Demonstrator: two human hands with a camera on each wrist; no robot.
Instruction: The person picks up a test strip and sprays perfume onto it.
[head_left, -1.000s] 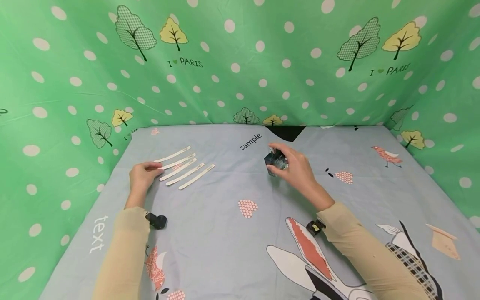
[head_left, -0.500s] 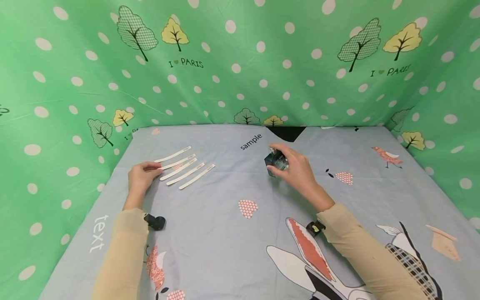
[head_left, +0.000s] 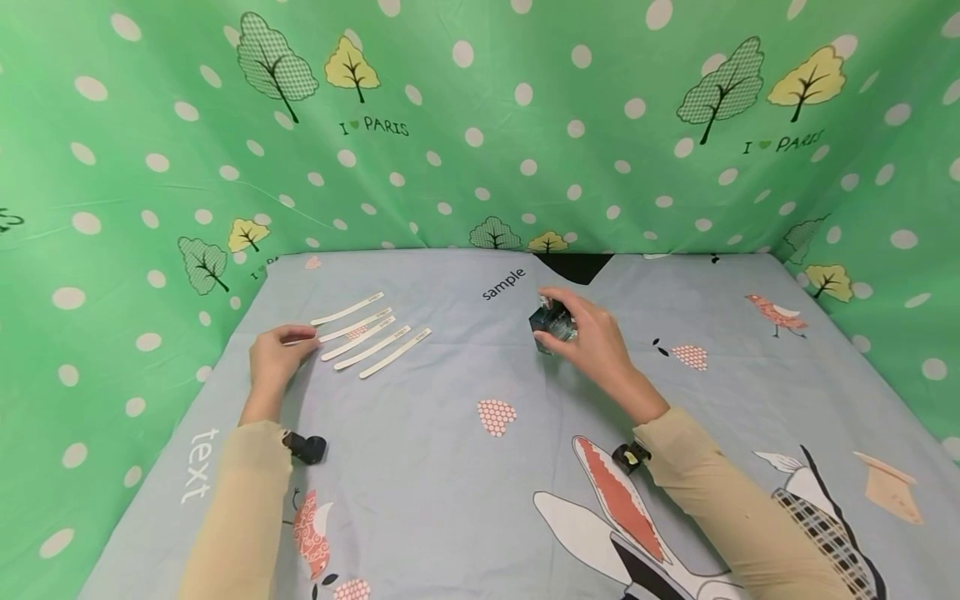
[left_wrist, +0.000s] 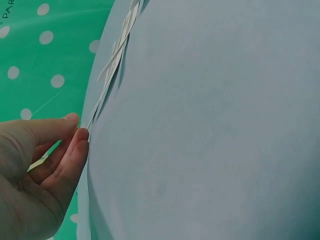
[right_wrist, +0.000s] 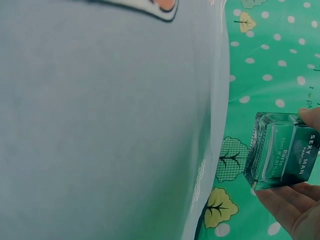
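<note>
Several slim white perfume test strips lie side by side at a slant on the left of the cloth, small print at their far ends. My left hand hovers just left of their near ends, thumb and fingers loosely bent. In the left wrist view a small gap shows between thumb and fingertips, and the strips stretch away beyond them. On the right, my right hand grips a dark teal glass perfume bottle by its sides. White lettering shows on the bottle in the right wrist view.
A grey-blue printed cloth covers the table. Behind and at the sides hangs a green curtain with white dots and trees. Each wrist carries a small black camera, one at the left and one at the right.
My left hand has drawn back slightly to the left, its fingertips coming away from the strips' near ends. The strips lie as before. My right hand keeps holding the bottle in place.
</note>
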